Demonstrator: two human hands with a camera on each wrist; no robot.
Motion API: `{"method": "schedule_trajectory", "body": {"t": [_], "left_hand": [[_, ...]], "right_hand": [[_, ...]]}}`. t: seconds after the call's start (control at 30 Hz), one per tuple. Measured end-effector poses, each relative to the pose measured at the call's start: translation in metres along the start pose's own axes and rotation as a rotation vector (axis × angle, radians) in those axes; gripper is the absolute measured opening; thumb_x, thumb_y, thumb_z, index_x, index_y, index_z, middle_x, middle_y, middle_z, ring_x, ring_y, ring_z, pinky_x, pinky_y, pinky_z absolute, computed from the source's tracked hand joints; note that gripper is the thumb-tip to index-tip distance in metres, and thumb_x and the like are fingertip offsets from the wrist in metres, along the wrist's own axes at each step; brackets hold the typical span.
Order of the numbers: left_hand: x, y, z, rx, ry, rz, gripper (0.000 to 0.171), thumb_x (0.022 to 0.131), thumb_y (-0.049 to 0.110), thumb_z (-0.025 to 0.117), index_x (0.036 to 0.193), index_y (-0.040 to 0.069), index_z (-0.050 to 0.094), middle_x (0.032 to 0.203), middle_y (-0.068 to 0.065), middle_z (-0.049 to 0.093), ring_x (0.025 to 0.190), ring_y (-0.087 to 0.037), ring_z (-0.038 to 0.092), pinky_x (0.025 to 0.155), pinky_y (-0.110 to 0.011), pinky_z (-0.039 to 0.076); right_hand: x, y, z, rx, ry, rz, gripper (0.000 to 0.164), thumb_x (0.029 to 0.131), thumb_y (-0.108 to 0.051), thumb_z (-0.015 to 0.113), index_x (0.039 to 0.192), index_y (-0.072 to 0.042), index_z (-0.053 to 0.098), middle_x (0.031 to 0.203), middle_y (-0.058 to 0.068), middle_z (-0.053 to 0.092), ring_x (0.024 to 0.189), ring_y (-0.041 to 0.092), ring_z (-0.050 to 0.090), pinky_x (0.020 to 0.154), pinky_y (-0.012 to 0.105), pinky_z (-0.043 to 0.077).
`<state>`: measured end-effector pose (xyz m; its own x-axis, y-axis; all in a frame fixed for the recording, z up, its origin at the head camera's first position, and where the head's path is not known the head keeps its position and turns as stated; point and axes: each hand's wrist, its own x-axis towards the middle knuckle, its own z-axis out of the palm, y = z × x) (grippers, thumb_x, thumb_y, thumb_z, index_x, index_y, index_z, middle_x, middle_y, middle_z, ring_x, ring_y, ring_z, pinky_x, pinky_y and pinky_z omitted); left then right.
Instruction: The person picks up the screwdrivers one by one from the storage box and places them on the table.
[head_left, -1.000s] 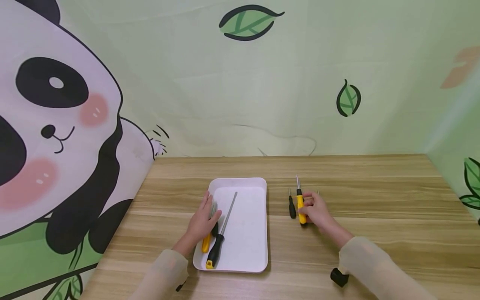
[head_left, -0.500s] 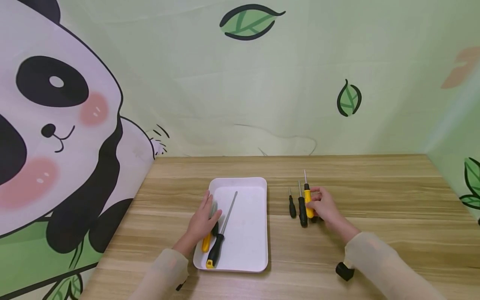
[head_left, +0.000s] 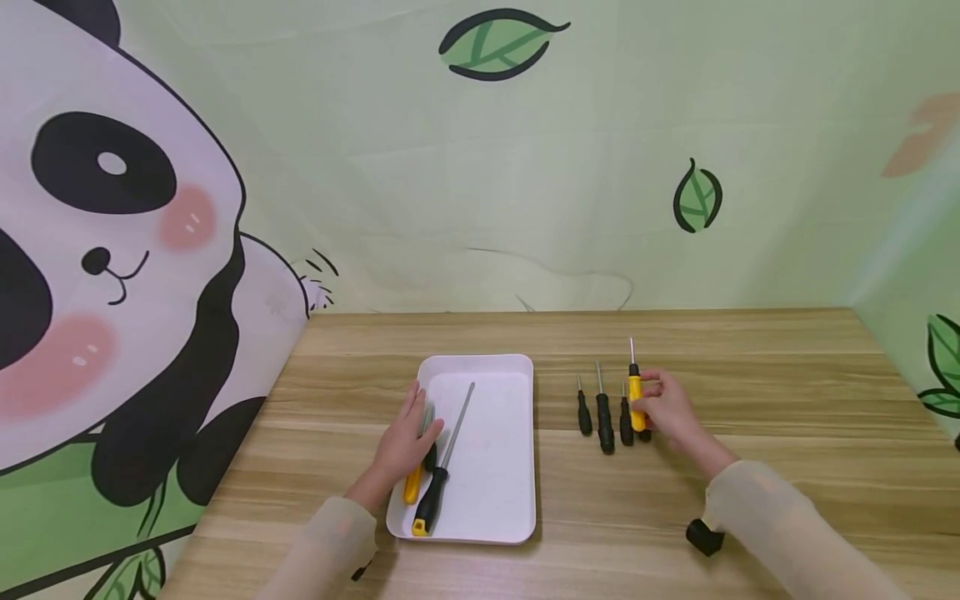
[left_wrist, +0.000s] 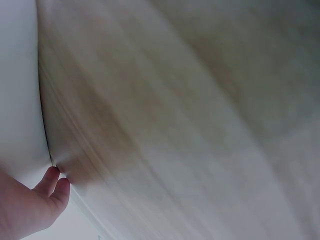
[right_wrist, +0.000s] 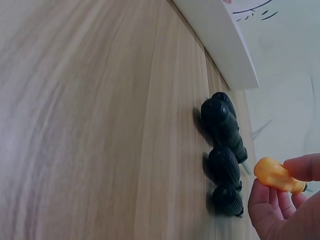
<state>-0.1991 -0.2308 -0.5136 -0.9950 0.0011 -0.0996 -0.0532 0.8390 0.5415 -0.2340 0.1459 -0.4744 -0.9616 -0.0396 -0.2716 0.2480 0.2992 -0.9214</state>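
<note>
My right hand (head_left: 667, 408) pinches a yellow-handled screwdriver (head_left: 636, 402), its shaft pointing away from me. The right wrist view shows the yellow handle (right_wrist: 277, 175) between thumb and fingers, above the table. Beside and below it lie several black-handled screwdrivers: a small one (head_left: 584, 415), a longer one (head_left: 605, 425), another small one (head_left: 626, 423) and one mostly hidden behind the held tool. My left hand (head_left: 405, 446) rests with extended fingers on the left rim of a white tray (head_left: 495, 467). In the tray lie a long black-and-yellow screwdriver (head_left: 431, 500) and a yellow-handled tool (head_left: 412, 485), partly covered by the hand.
The wooden table (head_left: 787, 400) runs back to a printed fabric wall (head_left: 585, 150) with a panda and leaves. A black wrist device (head_left: 705, 537) hangs under my right sleeve. The tray wall (right_wrist: 225, 45) stands left of the loose screwdrivers.
My right hand has moved rightward with the yellow screwdriver, passing over the row of black ones and uncovering more of them. My left hand and the tray have stayed still.
</note>
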Motion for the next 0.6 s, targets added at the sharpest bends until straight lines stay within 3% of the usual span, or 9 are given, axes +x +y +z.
{"method": "schedule_trajectory", "body": {"t": [0.6], "left_hand": [[0.000, -0.002, 0.001, 0.002, 0.015, 0.029, 0.069, 0.089, 0.039, 0.048, 0.143, 0.007, 0.019, 0.153, -0.004, 0.005, 0.136, -0.029, 0.022, 0.108, -0.048, 0.026]], "right_hand": [[0.002, 0.011, -0.014, -0.064, 0.014, 0.003, 0.050, 0.078, 0.007, 0.050, 0.124, 0.010, 0.032, 0.093, 0.015, 0.046, 0.067, 0.011, 0.049, 0.054, 0.021, 0.049]]}}
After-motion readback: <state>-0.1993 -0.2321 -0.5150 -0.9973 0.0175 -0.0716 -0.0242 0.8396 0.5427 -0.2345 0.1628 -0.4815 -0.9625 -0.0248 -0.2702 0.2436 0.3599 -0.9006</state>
